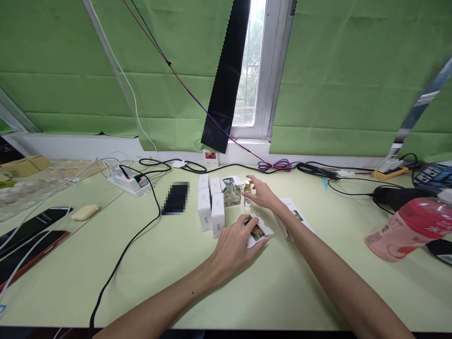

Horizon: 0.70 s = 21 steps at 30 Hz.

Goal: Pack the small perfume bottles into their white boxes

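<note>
Left hand (235, 242) is clamped on the small box (259, 231) — thumb on the near side, fingers on the far side, flaps spread out at its right end. Can't tell whether the box touches the table (148, 282) underneath.

Right hand (263, 194) is at the gold-capped bottle (247, 195), thumb and fingers about the cap. Can't tell if they press on it or just hang beside it. Bottle looks upright, just right of the round glass bottle (232, 195) and beyond the small box.

Risks, my read:
- Gold-capped bottle is narrow and tall; a sideways nudge at the cap could tip it. The round glass bottle is close, so glass knocking glass is likely if it leans left.
- Holding by the cap alone is weak — a loose cap would let the body drop.
- Left hand squeezing too hard could crush the small box or fold a flap inward.
- White cartons (218, 214) stand close by the left hand; a wrist swing left could topple them.
- Right forearm passes over the picture box (298, 216); a low elbow could drag it.
</note>
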Each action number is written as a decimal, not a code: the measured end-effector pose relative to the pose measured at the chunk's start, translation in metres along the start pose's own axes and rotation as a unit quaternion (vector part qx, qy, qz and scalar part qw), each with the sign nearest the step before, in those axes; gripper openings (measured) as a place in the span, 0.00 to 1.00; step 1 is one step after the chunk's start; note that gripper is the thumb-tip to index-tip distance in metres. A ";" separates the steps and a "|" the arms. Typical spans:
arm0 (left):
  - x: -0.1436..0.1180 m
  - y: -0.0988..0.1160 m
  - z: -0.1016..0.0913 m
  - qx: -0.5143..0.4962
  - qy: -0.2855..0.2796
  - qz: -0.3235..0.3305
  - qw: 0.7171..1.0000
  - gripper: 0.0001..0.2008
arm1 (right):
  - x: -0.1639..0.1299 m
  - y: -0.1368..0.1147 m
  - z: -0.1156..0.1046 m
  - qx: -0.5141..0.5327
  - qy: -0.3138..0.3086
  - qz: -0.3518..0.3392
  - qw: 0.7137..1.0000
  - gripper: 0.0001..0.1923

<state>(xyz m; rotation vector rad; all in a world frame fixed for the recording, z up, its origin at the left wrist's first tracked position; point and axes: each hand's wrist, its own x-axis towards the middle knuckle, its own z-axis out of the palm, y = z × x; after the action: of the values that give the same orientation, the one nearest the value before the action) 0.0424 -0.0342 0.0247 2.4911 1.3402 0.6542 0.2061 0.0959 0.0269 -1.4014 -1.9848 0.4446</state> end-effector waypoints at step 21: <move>-0.001 -0.004 0.004 0.008 0.023 0.021 0.999 0.15 | -0.012 0.013 -0.025 0.054 -0.075 0.042 0.995 0.30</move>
<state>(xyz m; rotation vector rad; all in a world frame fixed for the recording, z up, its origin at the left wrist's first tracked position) 0.0409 -0.0330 0.0198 2.5374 1.3179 0.7157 0.2347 0.0873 0.0332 -1.4237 -1.9913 0.7045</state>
